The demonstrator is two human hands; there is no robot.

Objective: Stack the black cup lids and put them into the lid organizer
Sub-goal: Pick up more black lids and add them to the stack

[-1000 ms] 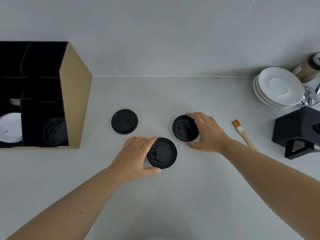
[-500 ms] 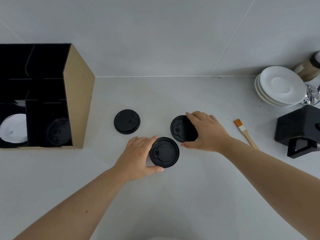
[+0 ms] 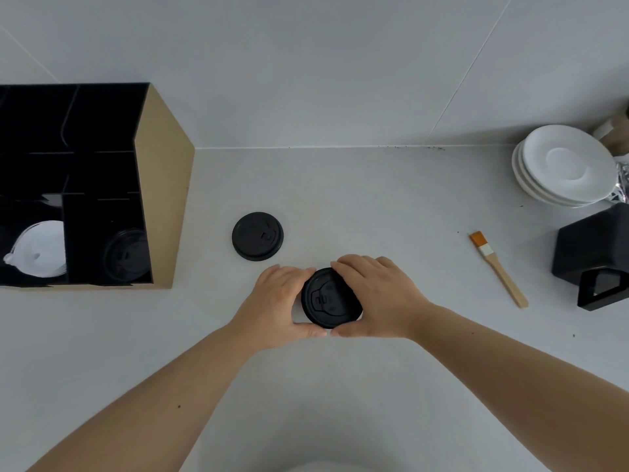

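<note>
Two black cup lids [image 3: 329, 299] lie one on top of the other on the white counter, between my hands. My left hand [image 3: 277, 303] grips their left edge and my right hand [image 3: 377, 294] grips their right edge. A third black lid [image 3: 257, 236] lies alone up and to the left of them. The lid organizer [image 3: 162, 206], a tan box with black compartments, stands at the left. Its right front slot holds black lids [image 3: 126, 255] and the slot to the left holds white lids [image 3: 41, 248].
A small wooden brush [image 3: 498, 269] with orange bristles lies to the right of my hands. A stack of white saucers [image 3: 561, 165] and a black holder [image 3: 594, 257] stand at the far right. The wall runs along the back of the counter.
My right hand carried its lid to the left and set it on the lid held by my left hand. Both hands now close around the pair.
</note>
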